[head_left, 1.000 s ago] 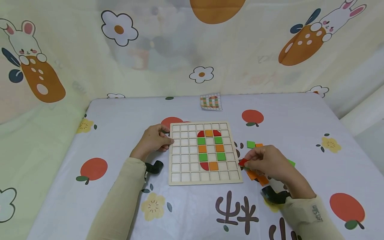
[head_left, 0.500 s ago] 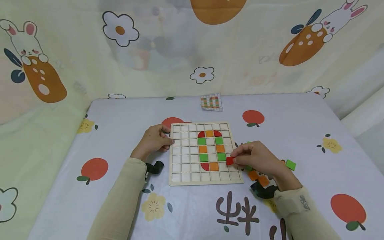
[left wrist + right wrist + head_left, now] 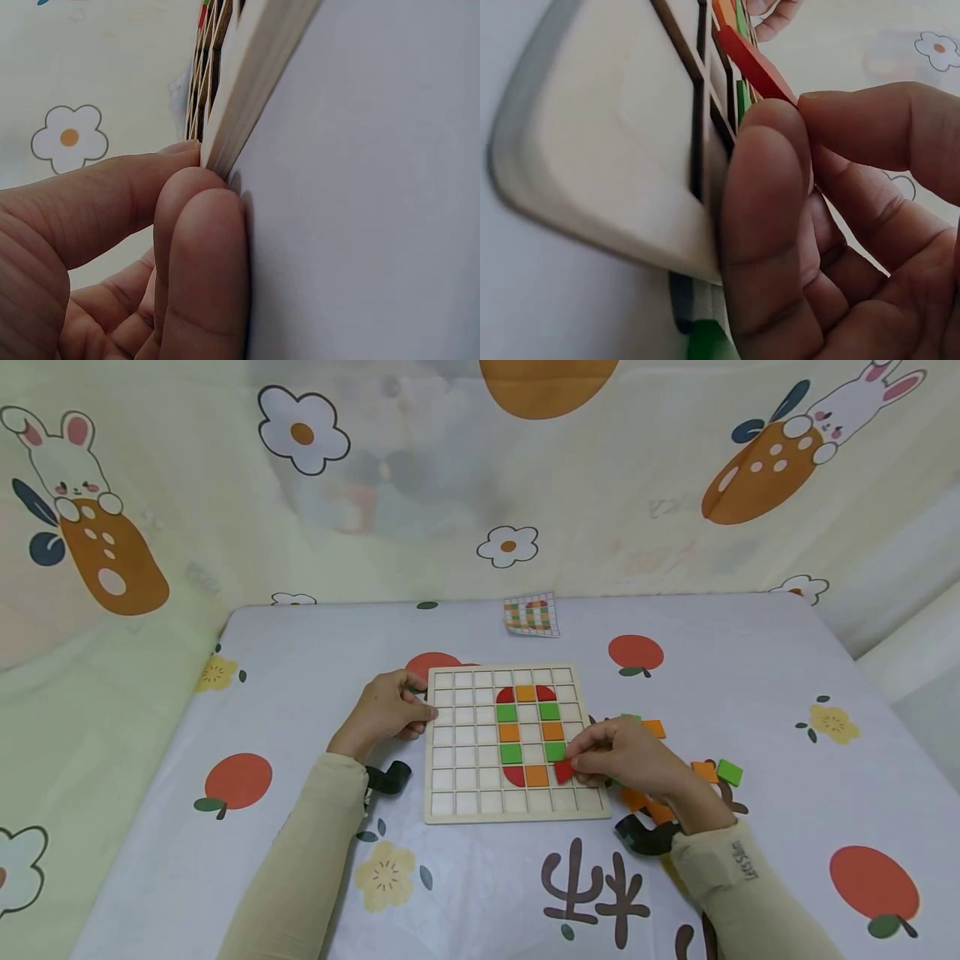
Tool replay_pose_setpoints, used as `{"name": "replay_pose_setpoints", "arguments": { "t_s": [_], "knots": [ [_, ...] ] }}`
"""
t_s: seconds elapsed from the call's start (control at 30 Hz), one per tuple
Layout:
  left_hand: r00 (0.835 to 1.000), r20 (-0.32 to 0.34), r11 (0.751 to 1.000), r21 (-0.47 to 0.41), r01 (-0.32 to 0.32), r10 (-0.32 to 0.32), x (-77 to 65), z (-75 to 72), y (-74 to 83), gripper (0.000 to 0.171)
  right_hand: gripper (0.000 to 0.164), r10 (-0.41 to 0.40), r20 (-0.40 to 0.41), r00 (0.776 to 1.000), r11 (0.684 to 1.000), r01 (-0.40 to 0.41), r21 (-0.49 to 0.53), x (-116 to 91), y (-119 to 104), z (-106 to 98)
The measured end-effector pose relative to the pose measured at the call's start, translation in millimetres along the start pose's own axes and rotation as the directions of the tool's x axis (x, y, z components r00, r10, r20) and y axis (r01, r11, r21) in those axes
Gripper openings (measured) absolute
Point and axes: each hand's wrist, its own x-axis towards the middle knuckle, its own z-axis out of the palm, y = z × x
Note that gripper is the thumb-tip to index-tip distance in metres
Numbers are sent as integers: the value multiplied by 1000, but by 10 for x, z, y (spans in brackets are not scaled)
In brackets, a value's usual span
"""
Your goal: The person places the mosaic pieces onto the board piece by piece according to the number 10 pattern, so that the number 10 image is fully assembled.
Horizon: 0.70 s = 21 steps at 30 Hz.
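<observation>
The left hand point(image 3: 382, 710) grips the left edge of a grid board point(image 3: 517, 818) on the table point(image 3: 300, 693); the right hand point(image 3: 626, 756) pinches a tilted red tile point(image 3: 563, 772) beside the board's lowest orange tile point(image 3: 536, 776).

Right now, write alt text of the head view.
A person's right hand pinches a red piece over a grid board partly filled with colored tiles; the left hand holds the board's left edge. Loose tiles lie to its right.

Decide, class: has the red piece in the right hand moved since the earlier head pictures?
Yes: the red piece in the right hand has moved left, inward from the right edge of the board.
</observation>
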Motion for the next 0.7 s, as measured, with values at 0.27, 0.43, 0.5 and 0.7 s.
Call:
{"name": "replay_pose_setpoints", "arguments": {
  "t_s": [0.27, 0.43, 0.5, 0.7],
  "knots": [
    [1000, 2, 1000, -5, -12, 12, 8, -5, -9, 47, 10, 13, -25, 1000, 999, -14, -47, 12, -6, 55],
    [1000, 1, 1000, -1, -16, 16, 3, -4, -8, 46, 10, 24, -40, 999, 997, -26, -70, 15, -11, 71],
    [1000, -1, 1000, 1, -15, 15, 0, -4, -6, 46, 9, 24, -42, 999, 997, -27, -76, 18, -8, 77],
    [1000, 3, 1000, -4, -6, 6, -3, -9, -4, 46, 10, 14, -44, 999, 996, -18, -90, 16, -7, 82]
  ]
}}
